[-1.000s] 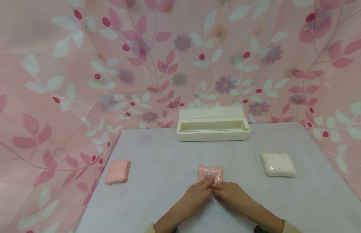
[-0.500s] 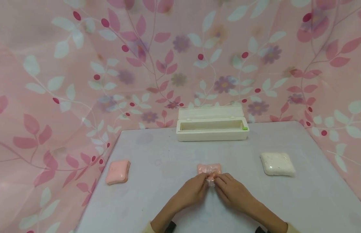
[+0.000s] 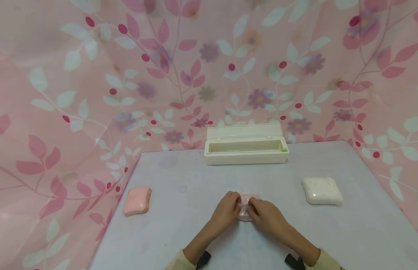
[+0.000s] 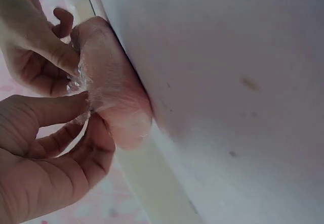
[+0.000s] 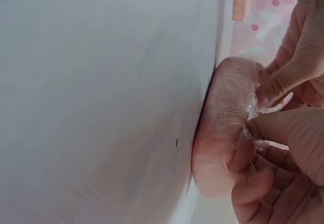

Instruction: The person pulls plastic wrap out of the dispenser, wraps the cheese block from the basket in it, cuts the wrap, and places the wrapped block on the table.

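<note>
A pink bar of soap [image 3: 244,216] wrapped in clear plastic film lies flat near the middle front of the table, between both hands. My left hand [image 3: 226,206] pinches the gathered film [image 4: 77,84] on top of the bar with thumb and fingers. From the other side, my right hand [image 3: 267,214] pinches the film too, its fingertips close beside the left ones. Both wrist views show the film drawn smooth over the bar's side [image 4: 114,87] and crumpled where the fingers meet. Part of the bar's top is hidden by the fingers.
Unattended on the left lies another pink soap bar [image 3: 137,200]. A white bar [image 3: 322,191] with a shiny surface is on the right. At the back edge stands a long white box [image 3: 246,159], lid raised, with a green piece [image 3: 284,149]. A floral curtain [image 3: 209,67] hangs behind.
Both hands have moved from the bar's near edge up over its top, drawing the film with them. The bar has shifted slightly toward the person. The other bars and box stay put.
</note>
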The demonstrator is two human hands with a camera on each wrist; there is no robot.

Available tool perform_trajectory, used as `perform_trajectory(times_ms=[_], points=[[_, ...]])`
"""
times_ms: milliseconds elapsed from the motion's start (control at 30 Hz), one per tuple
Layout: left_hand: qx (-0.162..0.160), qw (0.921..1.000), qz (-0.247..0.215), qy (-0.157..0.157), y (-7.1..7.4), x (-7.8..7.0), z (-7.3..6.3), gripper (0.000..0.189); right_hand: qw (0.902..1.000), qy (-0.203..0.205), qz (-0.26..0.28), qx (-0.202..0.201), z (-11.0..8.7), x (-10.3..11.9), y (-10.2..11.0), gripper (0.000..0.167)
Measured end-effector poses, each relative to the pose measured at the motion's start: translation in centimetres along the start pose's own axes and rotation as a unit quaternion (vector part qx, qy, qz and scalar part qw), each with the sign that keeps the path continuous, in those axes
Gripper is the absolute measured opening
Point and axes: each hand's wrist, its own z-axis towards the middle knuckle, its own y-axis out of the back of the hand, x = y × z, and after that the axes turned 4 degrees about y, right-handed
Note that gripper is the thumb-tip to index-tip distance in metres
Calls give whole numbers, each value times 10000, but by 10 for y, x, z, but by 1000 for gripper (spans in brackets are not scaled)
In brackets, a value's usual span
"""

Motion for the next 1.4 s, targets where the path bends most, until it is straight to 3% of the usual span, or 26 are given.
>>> perform_trajectory(times_ms=[100, 200, 300, 400, 500, 633, 733, 833, 933, 1067, 1167, 1233, 1300, 1400], points=[[-263, 9947, 821, -566, -4, -2, 0, 27, 9976, 425, -517, -200, 1, -5, -3, 22], [-452, 9829, 1500, -966, -5, -3, -1, 20, 9860, 1253, -938, -566, 4, -12, -3, 23], [-320, 9713, 1993, -1255, 0, -6, -2, 9, 9669, 2149, -1109, -813, 8, -18, 0, 24], [-108, 9584, 2418, -1513, 3, -5, -5, 6, 9520, 2719, -1196, -738, 6, -22, 5, 24], [130, 9540, 2443, -1733, 8, 0, -8, 5, 9512, 2834, -1162, -370, 4, -26, 11, 26], [880, 9605, 1953, -1774, 19, 10, -10, 15, 9604, 2608, -904, 385, -1, -30, 20, 34], [1553, 9660, 1469, -1452, 24, 18, -11, 34, 9655, 2387, -539, 888, -4, -34, 25, 46], [1867, 9671, 1220, -1226, 24, 24, -11, 44, 9676, 2212, -339, 1167, -6, -39, 26, 54], [1786, 9680, 1159, -1328, 22, 27, -9, 40, 9676, 2211, -373, 1158, -7, -43, 25, 54], [1531, 9675, 1204, -1614, 23, 28, -6, 35, 9723, 2179, -209, 815, -4, -46, 23, 45], [1457, 9736, 695, -1616, 27, 30, -5, 39, 9807, 1816, 302, 659, -3, -45, 25, 40], [1443, 9794, 11, -1411, 29, 30, -5, 40, 9847, 1342, 880, 684, -4, -42, 28, 34], [1451, 9805, -827, -1035, 32, 28, -6, 38, 9840, 793, 1419, 728, -6, -38, 31, 27], [1423, 9744, -1717, -299, 34, 23, -9, 31, 9709, -81, 2243, 840, -8, -29, 33, 24]])
